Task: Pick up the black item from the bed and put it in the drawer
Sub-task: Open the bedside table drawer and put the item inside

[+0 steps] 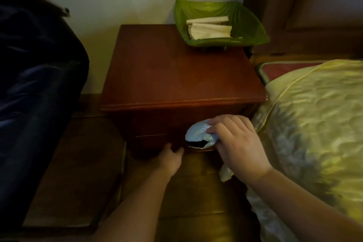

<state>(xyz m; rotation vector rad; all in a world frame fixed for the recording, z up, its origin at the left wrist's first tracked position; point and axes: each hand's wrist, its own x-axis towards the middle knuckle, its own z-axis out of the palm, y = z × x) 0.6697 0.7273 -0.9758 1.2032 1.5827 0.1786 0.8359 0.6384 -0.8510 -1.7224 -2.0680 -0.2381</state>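
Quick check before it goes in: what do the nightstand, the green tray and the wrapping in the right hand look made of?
Nightstand: looks like reddish-brown wood with a smooth, low-sheen finish and a moulded front edge. Green tray: probably translucent plastic or glass, since light glows through its walls. Wrapping in the right hand: seemingly thin pale glossy plastic film, crinkled, with something black showing at its opening.
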